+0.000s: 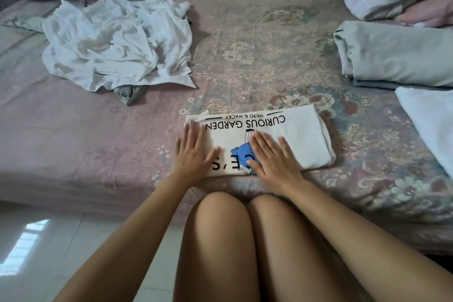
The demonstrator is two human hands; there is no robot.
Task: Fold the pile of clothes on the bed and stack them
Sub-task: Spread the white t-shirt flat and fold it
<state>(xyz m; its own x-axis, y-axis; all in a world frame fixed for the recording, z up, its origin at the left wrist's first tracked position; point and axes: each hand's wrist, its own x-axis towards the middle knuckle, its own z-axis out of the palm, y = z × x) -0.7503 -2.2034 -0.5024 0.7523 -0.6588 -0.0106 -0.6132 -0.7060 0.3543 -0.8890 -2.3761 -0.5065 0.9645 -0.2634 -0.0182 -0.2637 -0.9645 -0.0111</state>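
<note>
On the bed [122, 117], the unfolded pile [115, 41] waits far left. The folded printed shirt [294, 135] lies near me; my left hand [193, 152] and right hand [272, 157] press it, fingers straight. Next, I judge, stacking it rightward.

"CURIOUS GARDEN, WEIRD & WACKY" on shirt [289, 135]

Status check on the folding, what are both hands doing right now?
Left hand and right hand flat, pressing the folded printed shirt. Unfolded white pile waits far left. Folded grey stack at right. Nothing in the way.
</note>
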